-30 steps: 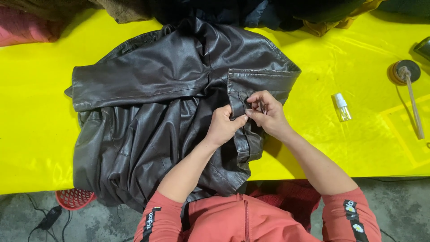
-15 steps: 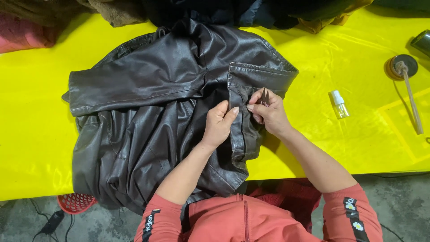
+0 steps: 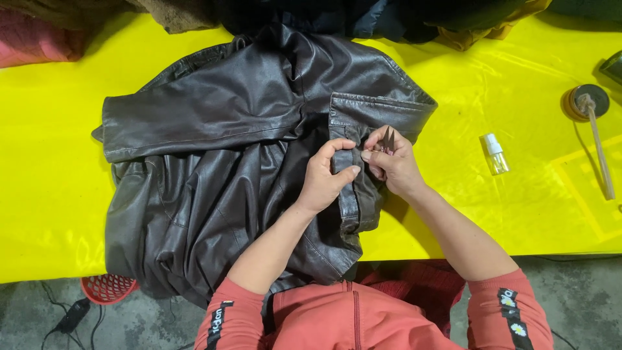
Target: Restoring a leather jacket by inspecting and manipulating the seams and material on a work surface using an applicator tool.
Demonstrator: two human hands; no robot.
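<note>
Here, a crumpled dark brown leather jacket (image 3: 214, 168) lies spread over the bright yellow tabletop (image 3: 52, 194), its lower edge hanging off the near side. The left hand (image 3: 324, 178) is curled around a narrow strap-like fold of the jacket near its right edge, thumb and fingers pinched on the leather. The right hand (image 3: 392, 165) sits just beside it, touching the same fold, fingers closed around a small pair of dark metal snips (image 3: 387, 139) whose 2 pointed tips stick up above the knuckles; whether the blades touch the leather is hard to tell.

To the right, apart from the jacket, a small clear plastic spray bottle with a white cap (image 3: 495, 154) lies on the tabletop. Farther right rests a round dark tool with a long wooden handle (image 3: 593, 123). A heap of dark and mustard garments (image 3: 389, 19) lines the far edge. On the floor below sits a red mesh basket (image 3: 107, 288).
</note>
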